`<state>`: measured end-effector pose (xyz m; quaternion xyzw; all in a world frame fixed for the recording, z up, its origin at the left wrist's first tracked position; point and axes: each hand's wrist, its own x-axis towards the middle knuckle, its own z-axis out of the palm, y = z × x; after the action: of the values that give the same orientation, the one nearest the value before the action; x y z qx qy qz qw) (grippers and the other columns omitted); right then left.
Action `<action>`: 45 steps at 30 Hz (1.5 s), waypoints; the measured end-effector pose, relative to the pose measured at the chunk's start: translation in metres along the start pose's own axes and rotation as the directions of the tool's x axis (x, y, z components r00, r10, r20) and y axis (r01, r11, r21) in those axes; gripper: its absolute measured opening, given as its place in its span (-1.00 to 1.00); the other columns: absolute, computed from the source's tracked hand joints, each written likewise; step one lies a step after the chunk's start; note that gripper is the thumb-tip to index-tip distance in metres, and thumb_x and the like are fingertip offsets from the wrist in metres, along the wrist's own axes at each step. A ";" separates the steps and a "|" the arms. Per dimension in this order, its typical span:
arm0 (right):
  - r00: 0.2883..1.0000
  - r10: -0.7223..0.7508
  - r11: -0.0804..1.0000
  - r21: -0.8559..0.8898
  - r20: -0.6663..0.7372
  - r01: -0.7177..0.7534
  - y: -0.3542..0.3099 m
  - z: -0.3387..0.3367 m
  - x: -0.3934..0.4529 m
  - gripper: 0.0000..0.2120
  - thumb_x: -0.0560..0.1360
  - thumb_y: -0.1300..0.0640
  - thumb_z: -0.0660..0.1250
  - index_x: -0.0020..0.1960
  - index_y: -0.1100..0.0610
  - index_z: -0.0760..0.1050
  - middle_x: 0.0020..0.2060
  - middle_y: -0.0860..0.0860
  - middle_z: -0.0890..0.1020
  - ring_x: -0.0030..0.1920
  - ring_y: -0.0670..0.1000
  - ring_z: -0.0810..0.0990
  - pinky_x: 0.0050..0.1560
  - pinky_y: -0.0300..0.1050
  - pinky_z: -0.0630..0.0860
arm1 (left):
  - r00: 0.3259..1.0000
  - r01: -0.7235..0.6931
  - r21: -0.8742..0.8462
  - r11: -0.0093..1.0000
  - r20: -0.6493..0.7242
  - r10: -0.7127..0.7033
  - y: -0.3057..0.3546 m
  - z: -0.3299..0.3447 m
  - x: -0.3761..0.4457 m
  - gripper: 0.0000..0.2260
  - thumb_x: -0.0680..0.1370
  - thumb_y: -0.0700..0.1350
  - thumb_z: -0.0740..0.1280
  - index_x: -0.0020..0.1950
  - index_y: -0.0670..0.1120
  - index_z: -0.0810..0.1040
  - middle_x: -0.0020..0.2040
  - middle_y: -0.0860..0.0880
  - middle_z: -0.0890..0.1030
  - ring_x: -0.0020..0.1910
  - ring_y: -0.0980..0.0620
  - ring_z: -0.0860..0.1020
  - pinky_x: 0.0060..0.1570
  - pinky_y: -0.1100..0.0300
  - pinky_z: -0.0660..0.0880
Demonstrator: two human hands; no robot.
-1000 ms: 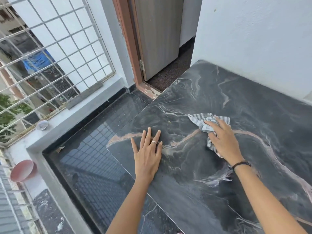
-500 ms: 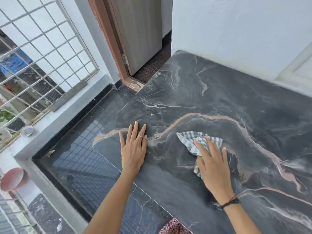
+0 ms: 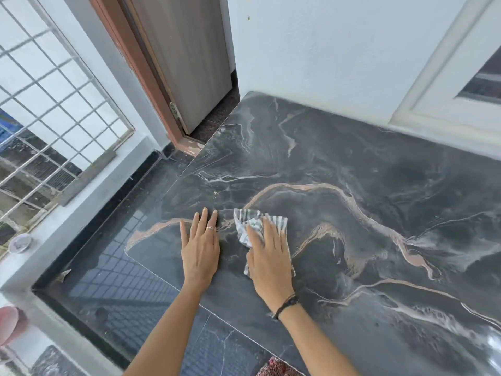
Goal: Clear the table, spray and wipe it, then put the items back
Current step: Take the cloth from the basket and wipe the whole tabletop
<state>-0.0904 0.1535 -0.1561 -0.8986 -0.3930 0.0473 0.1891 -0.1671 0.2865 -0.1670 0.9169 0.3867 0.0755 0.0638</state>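
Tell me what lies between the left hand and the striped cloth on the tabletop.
Nothing but bare dark marble tabletop: in the head view a narrow strip separates the flat left hand from the striped cloth under the right hand.

Two bare forearms reach in from below, with no sleeves in view. The left hand (image 3: 200, 249) wears a thin ring (image 3: 209, 227) with a small pale top on one of its middle fingers. Just behind the right hand (image 3: 268, 256), a narrow dark band (image 3: 286, 305) circles the wrist, with a small flat dark piece on its upper side.
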 end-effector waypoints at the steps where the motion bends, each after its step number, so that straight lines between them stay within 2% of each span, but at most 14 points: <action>1: 0.999 -0.016 1.000 -0.007 0.028 0.016 0.007 -0.003 -0.017 -0.45 0.37 0.13 0.42 0.33 0.03 0.39 0.36 0.16 0.42 0.39 0.12 0.36 0.39 0.09 0.29 | 1.000 0.013 -0.021 1.000 -0.001 -0.013 0.008 0.001 -0.003 -0.52 0.56 -0.07 -0.13 0.42 -0.06 0.34 0.43 -0.10 0.35 0.45 -0.09 0.25 0.45 -0.13 0.05; 6: 0.996 0.093 0.993 -0.078 -0.011 -0.093 0.093 -0.038 -0.063 -0.49 0.44 0.20 0.34 0.36 0.04 0.33 0.38 0.17 0.38 0.41 0.16 0.33 0.41 0.16 0.21 | 0.998 0.042 -0.266 0.963 0.046 -0.031 0.066 0.006 -0.022 -0.49 0.56 0.03 -0.22 0.49 0.04 0.17 0.52 0.01 0.15 0.51 0.07 0.04 0.46 0.08 -0.26; 10: 0.925 0.373 0.927 -0.014 -0.077 -0.375 0.162 -0.068 -0.024 -0.58 0.54 0.22 0.16 0.40 0.11 0.32 0.44 0.21 0.25 0.46 0.21 0.17 0.45 0.21 0.07 | 0.999 0.045 -0.283 0.958 0.029 -0.038 0.077 0.009 -0.030 -0.47 0.55 0.09 -0.24 0.49 0.05 0.13 0.51 0.05 0.14 0.50 0.13 0.02 0.46 0.12 -0.26; 12: 0.899 0.415 0.907 -0.012 -0.142 -0.421 0.173 -0.071 0.013 -0.59 0.55 0.23 0.14 0.40 0.14 0.32 0.45 0.25 0.22 0.46 0.24 0.15 0.45 0.23 0.08 | 0.998 0.066 -0.305 0.950 0.029 -0.060 0.076 0.010 -0.029 -0.46 0.55 0.11 -0.25 0.50 0.05 0.11 0.51 0.09 0.13 0.50 0.17 0.00 0.46 0.13 -0.27; 15: 0.935 0.330 0.941 -0.035 -0.127 -0.337 0.148 -0.059 0.062 -0.57 0.56 0.23 0.13 0.43 0.13 0.28 0.47 0.24 0.16 0.49 0.21 0.10 0.46 0.20 0.03 | 0.996 0.084 -0.376 0.923 0.033 -0.077 0.079 0.007 -0.028 -0.44 0.54 0.14 -0.25 0.51 0.03 0.08 0.51 0.11 0.12 0.49 0.20 -0.02 0.46 0.18 -0.29; 18: 0.991 0.129 0.991 -0.037 -0.045 -0.131 0.091 -0.035 0.074 -0.54 0.56 0.21 0.13 0.46 0.06 0.23 0.50 0.19 0.13 0.51 0.14 0.02 0.49 0.13 -0.05 | 0.995 0.100 -0.490 0.866 0.052 -0.086 0.080 0.002 -0.028 -0.43 0.54 0.19 -0.21 0.51 0.03 0.07 0.50 0.12 0.15 0.48 0.22 0.00 0.46 0.19 -0.27; 21: 0.998 -0.066 0.997 -0.025 0.020 0.067 0.036 -0.011 0.040 -0.52 0.51 0.17 0.22 0.42 0.04 0.30 0.46 0.17 0.24 0.48 0.13 0.16 0.49 0.11 0.05 | 0.997 0.083 -0.556 0.827 0.050 -0.066 0.076 0.001 -0.028 -0.46 0.54 0.21 -0.18 0.49 0.10 0.09 0.49 0.15 0.17 0.48 0.23 0.00 0.48 0.14 -0.22; 24: 0.986 -0.143 0.990 -0.002 0.081 0.144 0.025 -0.009 -0.018 -0.54 0.45 0.07 0.17 0.35 -0.01 0.37 0.40 0.11 0.38 0.41 0.07 0.33 0.43 0.04 0.18 | 0.997 0.070 -0.530 0.845 0.067 -0.040 0.074 0.002 -0.029 -0.51 0.54 0.21 -0.17 0.46 0.18 0.12 0.49 0.17 0.16 0.48 0.27 -0.02 0.48 0.10 -0.23; 29: 0.995 -0.011 1.000 -0.009 0.104 0.012 0.110 -0.043 -0.101 -0.54 0.56 0.10 0.01 0.45 -0.10 0.21 0.49 0.06 0.18 0.49 0.00 0.05 0.46 -0.04 -0.06 | 0.999 0.011 -0.558 0.830 0.045 0.017 0.075 -0.001 -0.034 -0.55 0.56 0.19 -0.12 0.42 0.19 0.23 0.49 0.16 0.18 0.48 0.26 0.01 0.47 0.11 -0.25; 31: 0.990 0.134 0.990 0.025 0.050 -0.135 0.159 -0.066 -0.113 -0.56 0.59 0.19 0.12 0.44 -0.04 0.24 0.49 0.09 0.17 0.50 0.05 0.06 0.48 0.04 0.02 | 0.998 -0.027 -0.572 0.820 0.035 0.057 0.072 -0.001 -0.034 -0.57 0.57 0.17 -0.11 0.39 0.17 0.27 0.48 0.15 0.21 0.48 0.24 0.04 0.46 0.16 -0.25; 33: 0.951 0.309 0.950 0.043 -0.025 -0.308 0.206 -0.090 -0.110 -0.55 0.56 0.27 0.19 0.42 0.05 0.30 0.47 0.15 0.21 0.48 0.14 0.13 0.44 0.18 0.16 | 0.993 -0.073 -0.559 0.826 0.038 0.113 0.074 -0.001 -0.036 -0.58 0.57 0.14 -0.10 0.38 0.16 0.29 0.46 0.16 0.22 0.48 0.23 0.04 0.46 0.20 -0.26; 37: 0.834 0.531 0.845 0.023 -0.150 -0.534 0.240 -0.103 -0.061 -0.59 0.56 0.28 0.13 0.40 0.15 0.32 0.44 0.26 0.21 0.45 0.24 0.16 0.44 0.20 0.13 | 0.985 -0.095 -0.566 0.819 0.063 0.158 0.100 0.003 -0.049 -0.55 0.57 0.13 -0.10 0.41 0.09 0.28 0.44 0.19 0.20 0.46 0.30 -0.02 0.46 0.22 -0.24; 43: 0.949 0.288 0.956 -0.009 -0.131 -0.292 0.140 -0.060 -0.044 -0.50 0.49 0.29 0.26 0.40 0.07 0.32 0.43 0.21 0.29 0.47 0.16 0.20 0.46 0.10 0.11 | 0.983 -0.008 -0.655 0.756 0.132 0.124 0.173 0.010 -0.073 -0.51 0.55 0.18 -0.15 0.44 0.09 0.18 0.46 0.18 0.14 0.47 0.26 -0.02 0.45 0.26 -0.23; 45: 0.970 0.225 0.974 0.001 -0.095 -0.226 0.119 -0.051 -0.073 -0.52 0.49 0.23 0.19 0.40 0.03 0.29 0.43 0.17 0.30 0.46 0.12 0.22 0.47 0.01 0.09 | 0.986 0.018 -0.668 0.744 0.136 0.098 0.185 0.013 -0.078 -0.51 0.55 0.20 -0.17 0.44 0.11 0.15 0.47 0.16 0.16 0.47 0.26 -0.01 0.47 0.19 -0.20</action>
<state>-0.0470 0.0117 -0.1583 -0.9397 -0.2789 0.0239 0.1966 -0.0891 0.1013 -0.1544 0.8445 0.3077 0.1354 0.4169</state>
